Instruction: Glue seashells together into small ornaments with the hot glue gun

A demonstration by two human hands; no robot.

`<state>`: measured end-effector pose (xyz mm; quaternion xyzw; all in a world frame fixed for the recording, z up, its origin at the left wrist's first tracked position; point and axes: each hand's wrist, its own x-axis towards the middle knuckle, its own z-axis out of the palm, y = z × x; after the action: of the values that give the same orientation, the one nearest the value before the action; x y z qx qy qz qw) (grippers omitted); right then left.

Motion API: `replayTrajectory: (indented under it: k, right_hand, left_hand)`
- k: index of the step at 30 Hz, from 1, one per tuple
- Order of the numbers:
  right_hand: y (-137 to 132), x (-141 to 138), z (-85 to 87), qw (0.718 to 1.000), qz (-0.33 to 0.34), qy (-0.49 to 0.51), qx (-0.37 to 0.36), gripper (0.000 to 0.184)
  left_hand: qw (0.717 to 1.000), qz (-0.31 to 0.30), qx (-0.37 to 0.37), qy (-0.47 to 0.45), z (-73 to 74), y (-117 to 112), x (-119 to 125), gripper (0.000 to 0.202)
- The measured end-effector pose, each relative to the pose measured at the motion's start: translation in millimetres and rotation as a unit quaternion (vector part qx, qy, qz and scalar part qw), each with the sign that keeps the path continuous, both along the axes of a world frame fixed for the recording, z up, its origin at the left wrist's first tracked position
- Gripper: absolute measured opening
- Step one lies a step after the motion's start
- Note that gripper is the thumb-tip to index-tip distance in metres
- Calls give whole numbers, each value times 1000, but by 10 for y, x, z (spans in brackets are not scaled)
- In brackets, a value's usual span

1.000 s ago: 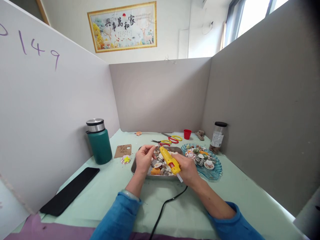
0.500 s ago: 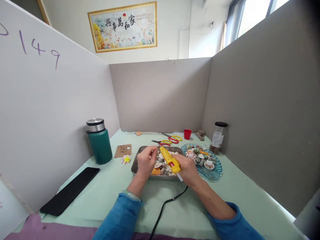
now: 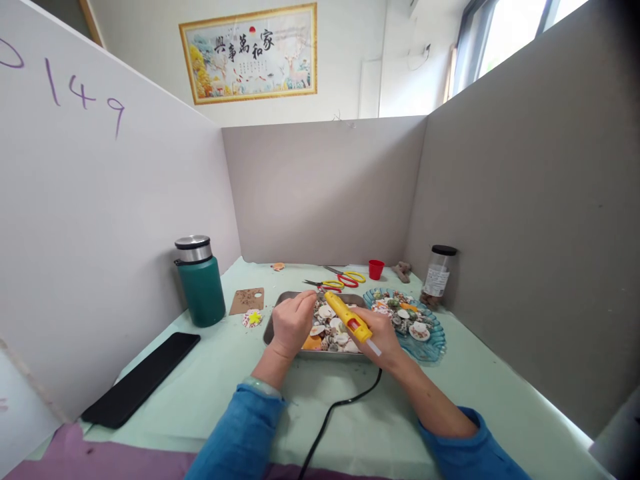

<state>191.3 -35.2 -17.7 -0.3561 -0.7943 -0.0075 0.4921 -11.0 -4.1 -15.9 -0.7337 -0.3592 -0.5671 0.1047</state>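
Grey panels wall in 3 sides: L panel [image 3: 125, 200], R panel [image 3: 525, 233], back panel [image 3: 320, 193]. Green cloth [image 3: 215, 373] covers the table up to them; purple cloth [image 3: 125, 460] at the near edge. Widest stretch of green cloth: betw. black slab [image 3: 143, 380] & tray [image 3: 330, 355], plus in front of tray, where forearms & cord [image 3: 330, 410] cross. R side tighter: blue plate [image 3: 425, 350] sits just beside tray, jar [image 3: 436, 280] near R panel. Green bottle [image 3: 200, 293] upright by L panel.

R hand [image 3: 379, 333] wrapped round the yellow glue gun [image 3: 347, 317], over tray's R part, nozzle pointing fwd & a bit left; white stick out the back. L hand [image 3: 293, 325] over tray's L part, fingers curled closed, tips near nozzle; can't tell if anything's pinched.

Smaller: brown card [image 3: 240, 303] L of tray, 2 prs scissors [image 3: 321, 285] behind it, red cup [image 3: 376, 270] further back, round piece w/ yellow star [image 3: 254, 317] near card. Shells [image 3: 333, 327] in tray, more on plate.
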Motion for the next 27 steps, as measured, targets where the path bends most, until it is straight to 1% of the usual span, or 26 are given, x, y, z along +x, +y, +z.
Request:
replayTrajectory:
  k: [2, 4, 7, 9, 13, 17, 23, 25, 27]
  right_hand:
    - [-6, 2, 13, 1000, 12, -3, -22, 10]
    - [-16, 17, 31, 999, 9, -2, -39, 11]
    - [-33, 47, 61, 999, -7, 16, -51, 9]
    - [-38, 55, 68, 998, -4, 22, -54, 9]
    - [-4, 53, 28, 999, 13, 6, -53, 12]
    - [34, 67, -17, 999, -10, 2, -39, 9]
    - [-7, -5, -16, 999, 27, -28, -20, 11]
    - [-12, -21, -19, 999, 18, -34, -23, 14]
    - [-9, -16, -22, 999, -4, -28, -23, 14]
  left_hand:
    - [1000, 2, 9, 19, 2, 4, -9, 20]
    - [999, 4, 14, 35, 6, 5, -14, 20]
    - [999, 10, 13, 49, 14, -1, -16, 20]
    - [998, 17, 16, 55, 21, -9, -16, 21]
    - [995, 45, 48, 79, 34, -27, -14, 22]
    - [991, 65, 94, 71, 44, -23, -5, 19]
    - [987, 61, 136, 59, 45, -1, 3, 15]
    - [987, 59, 140, 58, 46, 0, 2, 16]
    - [987, 55, 141, 56, 52, -2, 3, 15]
